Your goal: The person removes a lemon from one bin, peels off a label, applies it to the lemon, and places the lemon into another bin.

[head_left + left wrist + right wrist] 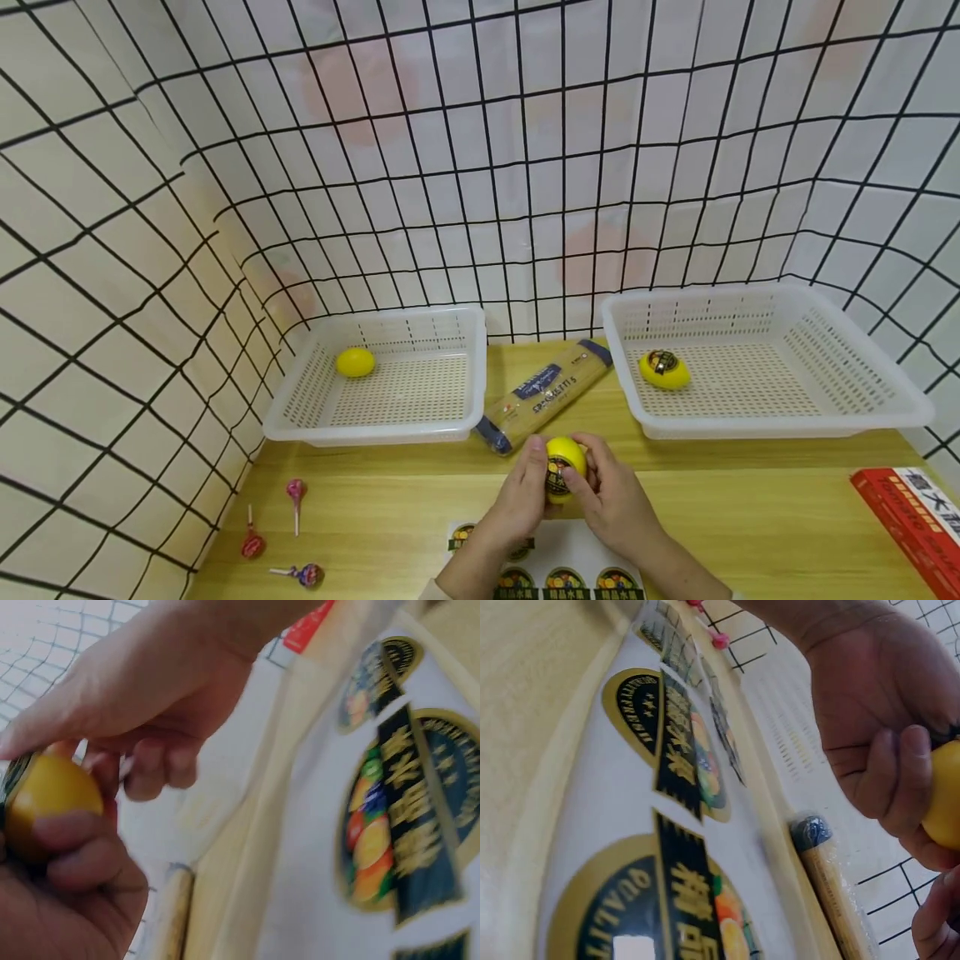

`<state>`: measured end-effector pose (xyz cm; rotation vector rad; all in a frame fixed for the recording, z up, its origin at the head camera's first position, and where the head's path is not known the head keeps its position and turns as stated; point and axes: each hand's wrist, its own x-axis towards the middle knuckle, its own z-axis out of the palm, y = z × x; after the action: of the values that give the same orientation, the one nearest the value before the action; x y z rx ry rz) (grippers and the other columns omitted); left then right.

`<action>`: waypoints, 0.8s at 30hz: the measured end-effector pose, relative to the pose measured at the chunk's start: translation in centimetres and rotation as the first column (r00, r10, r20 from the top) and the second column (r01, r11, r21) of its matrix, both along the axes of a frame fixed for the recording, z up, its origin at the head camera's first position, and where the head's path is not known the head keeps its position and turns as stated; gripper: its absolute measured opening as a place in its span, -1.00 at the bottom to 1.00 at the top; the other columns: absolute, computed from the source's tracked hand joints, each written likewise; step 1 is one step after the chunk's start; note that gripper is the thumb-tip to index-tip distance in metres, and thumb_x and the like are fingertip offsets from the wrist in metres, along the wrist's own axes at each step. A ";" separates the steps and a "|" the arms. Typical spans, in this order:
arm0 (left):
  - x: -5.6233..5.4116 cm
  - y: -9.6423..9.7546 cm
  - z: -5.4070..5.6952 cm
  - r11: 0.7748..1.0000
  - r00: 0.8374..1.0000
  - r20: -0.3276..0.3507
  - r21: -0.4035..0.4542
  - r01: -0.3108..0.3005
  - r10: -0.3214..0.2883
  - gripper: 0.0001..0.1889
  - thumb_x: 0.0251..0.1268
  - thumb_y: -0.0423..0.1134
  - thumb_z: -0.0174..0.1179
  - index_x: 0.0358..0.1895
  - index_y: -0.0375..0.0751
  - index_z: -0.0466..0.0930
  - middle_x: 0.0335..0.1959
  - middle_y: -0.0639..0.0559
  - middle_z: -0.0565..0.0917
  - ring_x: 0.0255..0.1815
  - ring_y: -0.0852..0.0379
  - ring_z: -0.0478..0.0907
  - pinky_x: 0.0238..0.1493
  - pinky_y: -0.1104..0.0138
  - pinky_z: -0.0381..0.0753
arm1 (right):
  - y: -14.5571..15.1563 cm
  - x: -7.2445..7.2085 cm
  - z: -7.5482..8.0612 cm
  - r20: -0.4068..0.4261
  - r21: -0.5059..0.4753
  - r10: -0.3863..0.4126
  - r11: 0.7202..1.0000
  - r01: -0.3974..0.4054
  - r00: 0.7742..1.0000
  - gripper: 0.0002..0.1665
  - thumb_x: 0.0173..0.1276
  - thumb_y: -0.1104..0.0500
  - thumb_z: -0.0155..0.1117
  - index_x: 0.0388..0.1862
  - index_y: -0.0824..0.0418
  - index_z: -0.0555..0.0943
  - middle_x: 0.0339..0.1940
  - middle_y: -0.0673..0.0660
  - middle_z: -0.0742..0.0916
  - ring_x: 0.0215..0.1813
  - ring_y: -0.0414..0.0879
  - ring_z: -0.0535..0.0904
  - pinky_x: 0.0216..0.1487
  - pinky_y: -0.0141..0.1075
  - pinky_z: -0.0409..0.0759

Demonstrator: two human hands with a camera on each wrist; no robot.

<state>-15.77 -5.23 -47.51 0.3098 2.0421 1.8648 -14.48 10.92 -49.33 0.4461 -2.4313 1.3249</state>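
Between both hands, above the sticker sheet, is a yellow lemon (pixel 567 454) with a dark, gold-edged fruit label on its near side. My left hand (pixel 519 496) grips the lemon from the left, thumb along its side. From the right, my right hand (pixel 617 504) holds it too, its thumb at the label's edge and the fingers curled behind. In the left wrist view the lemon (pixel 64 799) shows between the two hands; the right wrist view catches only part of it. Below the hands lies a white sheet (pixel 561 542) of several matching stickers, partly covered by the forearms.
A white basket (pixel 480 379) at back left holds a plain lemon (pixel 355 362). The larger basket (pixel 892 408) at right has a labelled lemon (pixel 675 377). Between them lies a spaghetti packet (pixel 547 396). Three lollipops (pixel 296 490) lie left; a red package (pixel 907 525) is far right.
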 end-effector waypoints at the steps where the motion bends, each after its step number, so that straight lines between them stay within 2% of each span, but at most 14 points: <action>1: 0.0 -0.1 0.1 1.000 1.000 0.006 0.016 0.019 -0.019 -0.42 0.66 0.25 -0.53 0.30 -0.04 0.30 -0.36 0.03 0.48 -0.49 0.18 0.40 -0.47 0.43 0.45 | 0.0 0.0 -0.1 -0.029 0.014 0.001 1.000 -0.001 1.000 -0.63 0.51 0.18 0.26 0.23 0.20 0.49 -0.58 -0.21 0.42 -0.58 -0.44 0.25 -0.60 -0.46 0.35; 5: -0.2 -0.3 0.4 0.994 0.994 0.014 0.022 0.107 -0.107 -0.43 0.67 0.24 -0.53 0.21 -0.11 0.27 -0.48 0.04 0.47 -0.60 0.21 0.36 -0.54 0.46 0.39 | 0.0 -0.1 -0.7 -0.160 0.055 -0.021 0.998 0.030 0.987 -0.71 0.55 0.29 0.11 0.20 0.25 0.52 -0.46 -0.10 0.61 -0.47 -0.47 0.38 -0.52 -0.48 0.46; 8: -0.2 -0.1 0.4 0.986 0.986 0.024 0.023 0.163 -0.164 -0.47 0.68 0.22 -0.51 0.13 -0.16 0.23 -0.50 0.06 0.46 -0.61 0.23 0.34 -0.54 0.47 0.36 | 0.2 -0.1 -1.0 -0.222 0.048 -0.061 0.996 0.074 0.973 -0.70 0.55 0.37 0.00 0.13 0.25 0.59 -0.33 0.02 0.75 -0.37 -0.42 0.51 -0.39 -0.50 0.53; 10: -0.3 0.0 0.4 0.981 0.981 0.031 0.019 0.193 -0.194 -0.49 0.68 0.20 -0.50 0.13 -0.17 0.20 -0.48 0.06 0.45 -0.59 0.23 0.33 -0.53 0.48 0.35 | 0.3 -0.1 -1.1 -0.229 0.039 -0.081 0.995 0.093 0.970 -0.66 0.55 0.40 -0.06 0.08 0.24 0.64 -0.30 0.03 0.79 -0.34 -0.39 0.58 -0.33 -0.50 0.57; 13: -0.3 -0.1 0.5 0.978 0.977 0.056 0.036 0.203 -0.205 -0.49 0.67 0.22 -0.47 0.12 -0.16 0.18 -0.46 0.05 0.45 -0.55 0.22 0.32 -0.50 0.46 0.34 | 0.5 -0.3 -1.0 -0.217 0.042 -0.081 0.995 0.092 0.973 -0.64 0.58 0.40 -0.10 0.06 0.25 0.66 -0.21 0.06 0.81 -0.25 -0.33 0.66 -0.22 -0.45 0.65; 16: -0.3 -0.3 0.8 0.975 0.973 0.089 0.074 0.208 -0.214 -0.52 0.67 0.23 -0.45 0.10 -0.13 0.17 -0.44 0.04 0.44 -0.51 0.19 0.30 -0.45 0.44 0.32 | 0.5 -0.6 -0.8 -0.177 0.039 -0.072 0.996 0.080 0.982 -0.63 0.62 0.38 -0.13 0.04 0.27 0.66 -0.23 0.08 0.82 -0.28 -0.33 0.66 -0.26 -0.38 0.69; 20: -0.4 -0.4 1.1 0.970 0.965 0.145 0.141 0.198 -0.218 -0.58 0.69 0.17 -0.34 0.17 -0.11 0.16 -0.34 0.00 0.46 -0.46 0.17 0.33 -0.41 0.41 0.32 | 0.8 -0.8 -0.4 -0.037 0.021 -0.080 0.997 0.080 0.996 -0.61 0.70 0.25 -0.19 0.03 0.24 0.66 -0.24 0.09 0.81 -0.33 -0.33 0.62 -0.33 -0.37 0.64; 23: -0.4 -0.5 1.1 0.973 0.967 0.164 0.159 0.168 -0.194 -0.56 0.67 0.13 -0.21 0.30 -0.11 0.16 -0.23 -0.02 0.53 -0.41 0.17 0.46 -0.35 0.41 0.49 | 1.2 -0.8 0.0 0.083 0.028 -0.099 0.995 0.097 0.992 -0.57 0.73 0.11 -0.21 0.06 0.17 0.66 -0.16 0.05 0.81 -0.20 -0.27 0.67 -0.24 -0.36 0.64; 24: -0.5 -0.7 1.1 0.974 0.969 0.165 0.165 0.158 -0.185 -0.54 0.66 0.12 -0.17 0.35 -0.09 0.15 -0.20 -0.04 0.55 -0.40 0.17 0.51 -0.32 0.40 0.55 | 1.3 -0.8 0.2 0.125 0.026 -0.101 0.995 0.098 0.987 -0.56 0.74 0.06 -0.21 0.08 0.15 0.65 -0.22 0.03 0.79 -0.25 -0.26 0.64 -0.28 -0.36 0.62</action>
<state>-16.24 -5.89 -46.42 0.3335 1.7050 1.8701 -15.30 12.26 -49.10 0.2487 -2.5352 1.3250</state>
